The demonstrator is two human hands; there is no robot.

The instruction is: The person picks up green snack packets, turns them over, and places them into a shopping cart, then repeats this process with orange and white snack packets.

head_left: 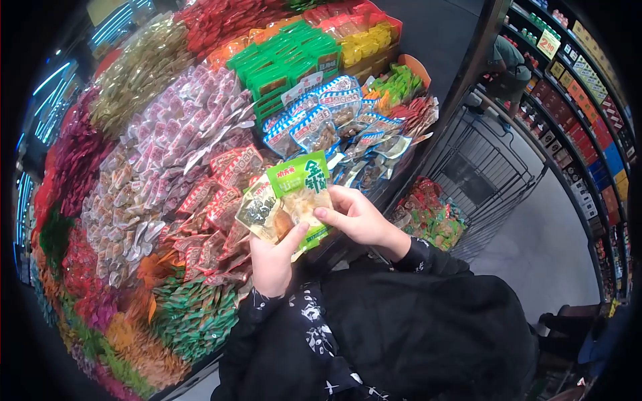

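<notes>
My left hand (pixel 273 264) grips a small beige snack packet (pixel 261 208) with a dark printed patch, its thumb pressed on the front. In my right hand (pixel 358 217) is a green snack packet (pixel 301 184) with a clear window showing pale food inside. The two packets overlap, the green one partly over the beige one, and both hands meet around their lower edges. Right behind them lie red-and-white snack packets (pixel 217 200) in a heap. Blue-and-white striped bags (pixel 317 127) sit just beyond the green packet.
A large sloping display of wrapped snacks spreads to the left, with white-and-pink packets (pixel 180 120) and dark green ones (pixel 190 314). Green packets (pixel 287 60) stand in rows at the back. To the right is a metal shopping cart (pixel 481 174), stocked shelves (pixel 582 120) and another person (pixel 507 70).
</notes>
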